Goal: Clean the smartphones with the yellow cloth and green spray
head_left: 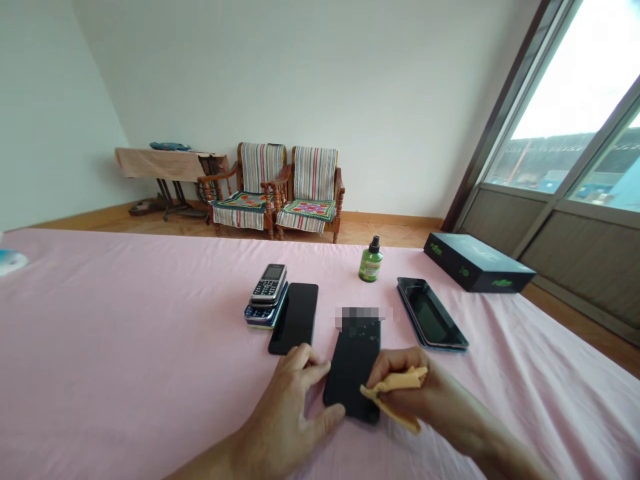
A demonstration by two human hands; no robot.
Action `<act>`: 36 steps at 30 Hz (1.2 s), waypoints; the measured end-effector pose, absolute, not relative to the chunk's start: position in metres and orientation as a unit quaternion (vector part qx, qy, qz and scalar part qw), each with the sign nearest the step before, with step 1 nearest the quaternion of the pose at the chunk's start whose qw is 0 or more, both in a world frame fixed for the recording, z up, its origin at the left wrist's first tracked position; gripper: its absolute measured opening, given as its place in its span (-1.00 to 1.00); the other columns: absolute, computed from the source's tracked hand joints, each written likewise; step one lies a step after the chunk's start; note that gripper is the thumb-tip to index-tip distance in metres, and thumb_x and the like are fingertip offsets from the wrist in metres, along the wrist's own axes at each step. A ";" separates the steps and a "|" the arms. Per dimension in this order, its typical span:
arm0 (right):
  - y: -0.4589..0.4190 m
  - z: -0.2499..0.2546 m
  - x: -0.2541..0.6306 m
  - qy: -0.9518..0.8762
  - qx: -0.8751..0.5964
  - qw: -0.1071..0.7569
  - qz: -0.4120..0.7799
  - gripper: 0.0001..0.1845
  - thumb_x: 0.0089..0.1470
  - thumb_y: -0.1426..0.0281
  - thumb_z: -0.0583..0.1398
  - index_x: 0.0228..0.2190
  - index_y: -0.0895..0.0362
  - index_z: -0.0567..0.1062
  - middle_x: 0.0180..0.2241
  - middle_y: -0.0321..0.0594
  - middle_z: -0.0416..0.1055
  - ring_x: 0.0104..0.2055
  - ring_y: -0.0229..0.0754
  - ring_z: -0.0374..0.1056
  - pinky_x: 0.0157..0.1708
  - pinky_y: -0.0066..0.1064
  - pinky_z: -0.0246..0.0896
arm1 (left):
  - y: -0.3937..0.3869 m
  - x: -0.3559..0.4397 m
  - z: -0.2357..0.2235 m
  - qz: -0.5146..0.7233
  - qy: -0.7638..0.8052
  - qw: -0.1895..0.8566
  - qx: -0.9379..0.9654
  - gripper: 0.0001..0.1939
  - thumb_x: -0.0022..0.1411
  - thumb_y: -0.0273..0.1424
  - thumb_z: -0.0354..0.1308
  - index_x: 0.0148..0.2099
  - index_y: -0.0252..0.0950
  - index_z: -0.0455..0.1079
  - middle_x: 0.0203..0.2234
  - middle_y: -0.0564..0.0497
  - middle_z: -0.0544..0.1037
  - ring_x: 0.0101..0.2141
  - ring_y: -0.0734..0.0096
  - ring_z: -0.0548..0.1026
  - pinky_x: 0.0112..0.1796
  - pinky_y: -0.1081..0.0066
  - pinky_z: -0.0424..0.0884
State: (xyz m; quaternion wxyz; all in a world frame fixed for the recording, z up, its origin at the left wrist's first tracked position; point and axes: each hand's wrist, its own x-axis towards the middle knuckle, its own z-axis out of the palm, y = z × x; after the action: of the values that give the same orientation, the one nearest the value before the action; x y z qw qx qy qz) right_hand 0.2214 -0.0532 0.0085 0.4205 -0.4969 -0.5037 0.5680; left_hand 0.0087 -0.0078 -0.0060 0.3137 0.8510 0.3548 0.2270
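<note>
A black smartphone [350,370] lies on the pink cloth, with pale droplets or specks near its top; a blurred patch covers its upper edge. My left hand [293,400] is spread at its left side, thumb on the lower left edge and fingers apart. In my right hand [413,387] a folded yellow cloth [403,381] is pinched, one end of it against the right side of the screen. Just left lies a second black smartphone [296,317], beside a stack of keypad phones [267,287].
A green spray bottle [371,261] stands behind the phones. To the right are a stack of dark tablets or large phones [433,313] and a black box [477,261]. Two wooden chairs [307,190] and a draped sewing table [165,163] stand by the wall.
</note>
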 end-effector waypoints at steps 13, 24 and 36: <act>-0.051 0.001 0.197 -0.440 -0.440 0.528 0.578 -0.78 -0.15 0.27 0.39 -0.49 0.15 0.56 -0.52 -0.33 0.37 -0.50 -0.39 0.17 -0.52 -0.56 0.02 | -0.007 0.011 -0.017 0.301 0.360 0.529 0.707 -0.64 0.22 -0.13 0.17 -0.29 -0.39 0.44 -0.52 0.07 0.36 -0.48 0.44 0.31 -0.47 0.50 0.23; -0.054 0.001 0.198 -0.534 -0.416 0.449 0.582 -0.93 -0.15 0.47 0.35 -0.48 0.12 0.63 -0.44 -0.31 0.33 -0.44 -0.36 0.23 -0.44 -0.51 0.08 | 0.006 0.005 -0.015 0.338 0.403 0.493 0.693 -0.62 0.29 -0.09 0.02 -0.38 -0.31 0.30 -0.61 0.07 0.38 -0.59 0.40 0.38 -0.56 0.49 0.29; -0.060 0.023 0.238 -0.480 -0.535 0.615 0.325 -0.86 0.05 0.27 0.25 -0.38 0.09 0.53 -0.50 -0.31 0.29 -0.52 -0.31 0.15 -0.59 -0.49 -0.01 | 0.012 -0.003 -0.014 0.398 0.215 0.180 0.873 -0.73 0.33 -0.54 0.00 0.03 -0.26 0.38 -0.35 -0.04 0.51 -0.35 0.39 0.51 -0.31 0.48 0.43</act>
State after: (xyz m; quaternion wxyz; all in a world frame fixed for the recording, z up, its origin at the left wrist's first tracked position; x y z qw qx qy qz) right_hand 0.2378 -0.0600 0.0232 0.6150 -0.5350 -0.4795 0.3251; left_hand -0.0032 0.0122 -0.0143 0.1802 0.8734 0.2150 0.3980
